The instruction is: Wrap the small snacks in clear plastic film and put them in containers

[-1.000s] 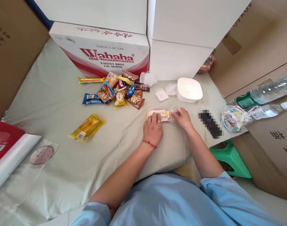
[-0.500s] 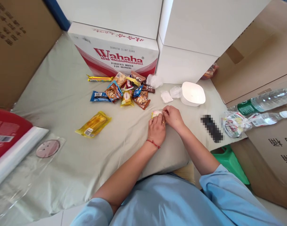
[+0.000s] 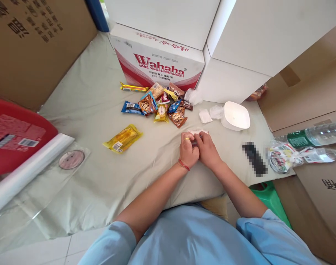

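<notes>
A small pale, pinkish-white packet point(image 3: 200, 131) shows just beyond my fingers, low over the cloth. My left hand point(image 3: 189, 150), with a ring and a red wrist string, is closed on its left part. My right hand point(image 3: 209, 150) is curled on the right part, its knuckles close beside the left ones. Fingers cover most of the packet, so its print cannot be read. Past the hands lies a heap of wrapped snacks point(image 3: 161, 111), with yellow, blue and brown wrappers. Off to the left, a yellow-wrapped snack point(image 3: 123, 138) lies by itself.
Right of the heap are a white plastic tub point(image 3: 235, 117), a flat white packet point(image 3: 205, 116) and crumpled clear plastic point(image 3: 216, 112). A Wahaha carton point(image 3: 159, 68) stands behind. A blurred black object point(image 3: 254, 159) and plastic bottles point(image 3: 317, 137) lie right; a red container point(image 3: 18, 136) stands left.
Both hands have turned inward, knuckles together, and a pale side of the packet shows where yellow print showed before. The camera view has shifted left, so the table things appear further right.
</notes>
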Motion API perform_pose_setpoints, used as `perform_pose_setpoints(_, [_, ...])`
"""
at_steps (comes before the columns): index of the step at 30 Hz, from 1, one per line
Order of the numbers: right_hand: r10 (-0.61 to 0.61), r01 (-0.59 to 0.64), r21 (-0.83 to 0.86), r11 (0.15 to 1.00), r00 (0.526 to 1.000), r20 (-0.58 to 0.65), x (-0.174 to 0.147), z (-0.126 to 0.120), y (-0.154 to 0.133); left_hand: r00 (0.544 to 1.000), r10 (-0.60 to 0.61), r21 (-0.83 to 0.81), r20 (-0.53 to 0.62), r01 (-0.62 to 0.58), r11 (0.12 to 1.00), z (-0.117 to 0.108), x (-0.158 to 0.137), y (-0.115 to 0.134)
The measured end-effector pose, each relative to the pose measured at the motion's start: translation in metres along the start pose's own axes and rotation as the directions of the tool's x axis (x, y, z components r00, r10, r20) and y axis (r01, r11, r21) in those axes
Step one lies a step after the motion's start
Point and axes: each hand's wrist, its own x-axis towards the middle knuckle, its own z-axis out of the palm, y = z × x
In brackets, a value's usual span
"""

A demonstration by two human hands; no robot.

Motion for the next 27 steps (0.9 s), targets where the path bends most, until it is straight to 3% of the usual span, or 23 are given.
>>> perform_pose_setpoints(4, [-0.021, 0.027, -0.104, 0.994, 0.998, 0.059, 0.002, -0.001, 0.005, 1.0, -0.028, 0.019, 0.009, 0.028, 0.999, -0.004, 0.003, 0.005])
perform_pose_setpoints(12, [-0.105, 0.168, -0.295, 0.94, 0.97, 0.217, 0.015, -0.017, 0.017, 0.946, -0.227, 0.048, -0.233, 0.245, 0.968, -0.021, 0.03, -0.008])
perform_pose_setpoints(18, [-0.146, 0.251, -0.293, 0.923, 0.93, 0.338, 0.036, -0.035, 0.016, 0.943, -0.242, 0.049, -0.229, 0.259, 0.965, -0.022, 0.033, -0.011])
perform_pose_setpoints(21, [-0.099, 0.144, -0.136, 0.98, 0.952, 0.289, 0.04, -0.044, 0.018, 0.931, -0.295, -0.049, -0.216, 0.292, 0.955, -0.024, 0.035, -0.013])
perform_pose_setpoints(23, [-0.036, 0.006, 0.144, 0.99, 0.978, 0.204, 0.039, -0.048, 0.02, 0.923, -0.343, -0.15, -0.176, 0.319, 0.936, -0.024, 0.038, -0.015])
perform_pose_setpoints(24, [0.005, -0.067, 0.335, 0.94, 0.983, 0.181, 0.038, -0.05, 0.021, 0.923, -0.354, -0.185, -0.151, 0.325, 0.927, -0.024, 0.04, -0.016])
perform_pose_setpoints(25, [0.045, -0.137, 0.526, 0.839, 0.982, 0.185, 0.038, -0.051, 0.021, 0.927, -0.357, -0.22, -0.11, 0.328, 0.919, -0.023, 0.041, -0.016])
perform_pose_setpoints(27, [0.092, -0.271, 0.795, 0.543, 0.96, 0.264, 0.037, -0.05, 0.02, 0.932, -0.36, -0.332, 0.039, 0.352, 0.875, -0.02, 0.043, -0.016])
